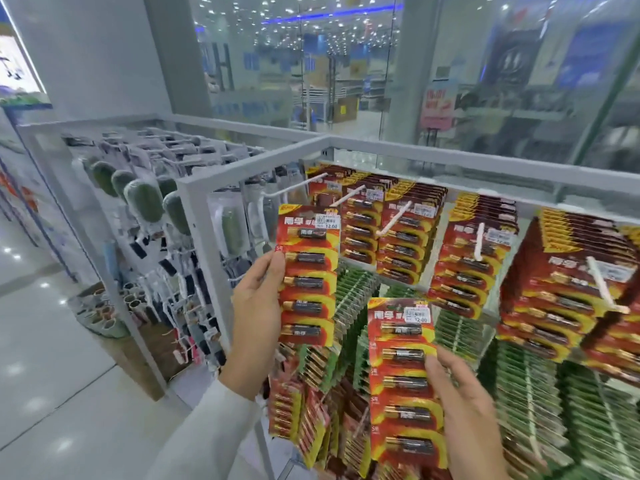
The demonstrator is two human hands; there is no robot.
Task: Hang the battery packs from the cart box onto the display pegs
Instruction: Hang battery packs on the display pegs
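Pegs (pixel 394 220) hold many red packs (pixel 464 271), so hanging looks well underway. Left hand (pixel 258 306) grips 1 battery pack (pixel 308 275) near the pegs; right hand (pixel 467 410) grips a 2nd pack (pixel 403 379) below them, both unhung.

The upper battery pack (pixel 308 271) at centre frame is glossy printed card, red and yellow, with clear plastic blisters over metallic-looking cells. The lower battery pack (pixel 403 379) at lower centre looks the same. Each bears a matt paper price sticker (pixel 327 220). The display frame (pixel 202 237) is smooth white-painted metal, and the pegs (pixel 394 218) are smooth and white. At lower left, the floor (pixel 45 341) is polished and reflective, and the sleeve (pixel 207 438) is soft matt white cloth.
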